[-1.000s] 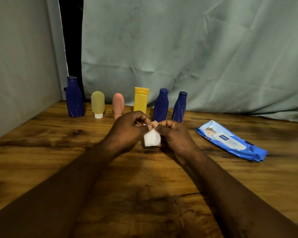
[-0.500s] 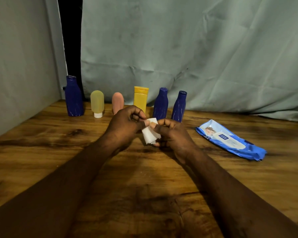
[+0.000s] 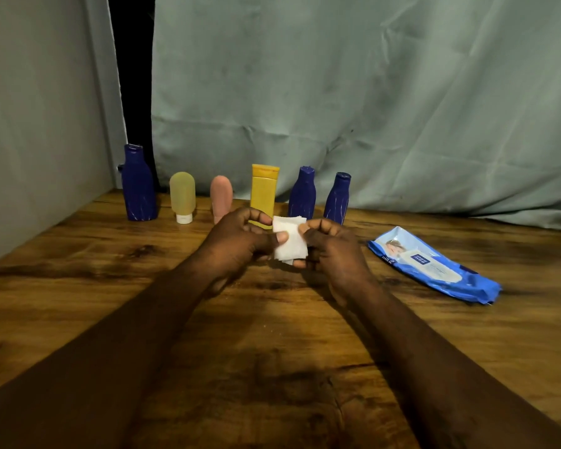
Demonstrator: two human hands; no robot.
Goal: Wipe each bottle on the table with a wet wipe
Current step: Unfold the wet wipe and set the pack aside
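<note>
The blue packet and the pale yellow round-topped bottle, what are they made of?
The crinkled blue wet-wipe packet looks like thin, glossy plastic film: it wrinkles and catches the light. The pale yellow round-topped bottle looks like soft, matte, slightly see-through plastic or silicone, with a dull glow and no sharp shine. The picture cannot settle which.

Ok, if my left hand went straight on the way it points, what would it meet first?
Probably the yellow bottle, standing just behind the left hand; the gap between them is unclear.
</note>
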